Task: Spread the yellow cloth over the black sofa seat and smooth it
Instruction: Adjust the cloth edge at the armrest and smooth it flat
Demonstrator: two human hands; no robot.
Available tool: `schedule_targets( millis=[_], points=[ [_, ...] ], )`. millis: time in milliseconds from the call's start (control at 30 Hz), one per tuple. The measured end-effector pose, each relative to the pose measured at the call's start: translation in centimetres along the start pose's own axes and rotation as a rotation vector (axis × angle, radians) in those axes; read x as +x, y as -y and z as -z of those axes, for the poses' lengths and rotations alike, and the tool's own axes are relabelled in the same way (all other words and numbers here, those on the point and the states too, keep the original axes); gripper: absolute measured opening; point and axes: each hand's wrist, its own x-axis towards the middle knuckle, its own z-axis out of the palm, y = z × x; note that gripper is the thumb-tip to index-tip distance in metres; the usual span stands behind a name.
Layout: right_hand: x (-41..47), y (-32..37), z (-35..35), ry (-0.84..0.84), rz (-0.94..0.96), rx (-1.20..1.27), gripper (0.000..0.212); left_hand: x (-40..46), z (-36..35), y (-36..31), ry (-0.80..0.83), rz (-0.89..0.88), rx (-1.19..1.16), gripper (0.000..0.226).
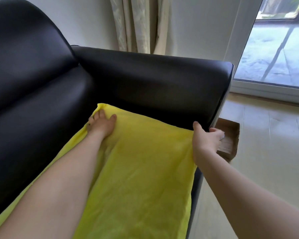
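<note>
A: Item one: yellow cloth. Laid flat over the seat of the black sofa, running from the near edge of the frame up to the foot of the armrest. Far edge touching the armrest base; left edge tucked along the backrest; right edge hanging at the seat's front.

B: Left hand?

A: Palm down on the cloth's far left corner, fingers straight and spread, pressing flat. Forearm stretched along the cloth's left side.

B: Right hand?

A: At the far right corner of the cloth, by the front end of the armrest. Thumb up on top of the cloth edge, fingers curled down over the seat's front side. Looks like a pinch on the cloth's edge, fingertips partly hidden.

B: Surface condition?

A: Mostly smooth; faint shallow creases down the middle, slight bunching under the left hand.

B: Surroundings?

A: Cardboard box, open, on the floor just past the sofa's front corner, partly behind the right hand. Pale tiled floor. Beige curtain behind the armrest. Glass door at upper right.
</note>
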Motion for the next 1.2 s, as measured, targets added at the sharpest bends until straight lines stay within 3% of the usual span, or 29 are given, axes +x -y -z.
schedule_targets(
  millis=[133, 167, 267, 367, 467, 567, 667, 800, 867, 933, 1067, 1200],
  points=[
    [-0.3, -0.7, -0.2, 0.080, 0.043, -0.193, 0.039, 0.9, 0.5, 0.0, -0.388, 0.052, -0.051, 0.051],
    [0.0, -0.5, -0.5, 0.057, 0.076, -0.233, 0.038, 1.1, 0.6, -0.3, -0.423, 0.081, -0.066, 0.046],
    [0.5, 0.0, -1.4, -0.066, 0.148, -0.291, 0.037, 1.7, 0.9, -1.0, -0.356, 0.124, 0.002, 0.035],
    [0.9, 0.1, -1.8, -0.209, 0.154, -0.292, 0.038, 2.3, 0.9, -1.6, -0.301, 0.059, 0.057, 0.034],
    [1.1, 0.1, -2.0, -0.237, 0.104, -0.313, 0.042, 2.6, 1.1, -1.9, -0.254, 0.053, -0.049, 0.036],
    [1.4, -0.2, -2.2, -0.255, -0.079, -0.366, 0.049, 2.9, 1.5, -1.8, -0.185, 0.142, -0.066, 0.043],
    [1.7, -0.8, -2.1, -0.240, -0.174, -0.341, 0.052, 3.1, 1.8, -1.8, -0.262, 0.078, -0.110, 0.039],
    [2.2, -0.4, -1.8, -0.216, -0.040, -0.324, 0.036, 2.3, 3.5, -3.2, -0.402, -0.034, -0.504, 0.031],
    [2.7, 0.0, -1.4, -0.203, 0.020, -0.311, 0.034, 2.2, 4.6, -3.5, -0.437, -0.048, -0.565, 0.030],
    [3.2, 0.2, -1.1, -0.223, 0.054, -0.309, 0.032, 2.7, 5.5, -3.2, -0.423, -0.065, -0.494, 0.029],
    [3.9, -0.7, -0.8, -0.296, 0.074, -0.326, 0.026, 3.8, 5.5, -2.9, -0.338, -0.094, -0.137, 0.031],
    [3.5, -0.5, -1.1, -0.342, 0.143, -0.472, 0.031, 3.9, 4.6, -2.6, -0.421, -0.151, 0.049, 0.030]
  ],
)
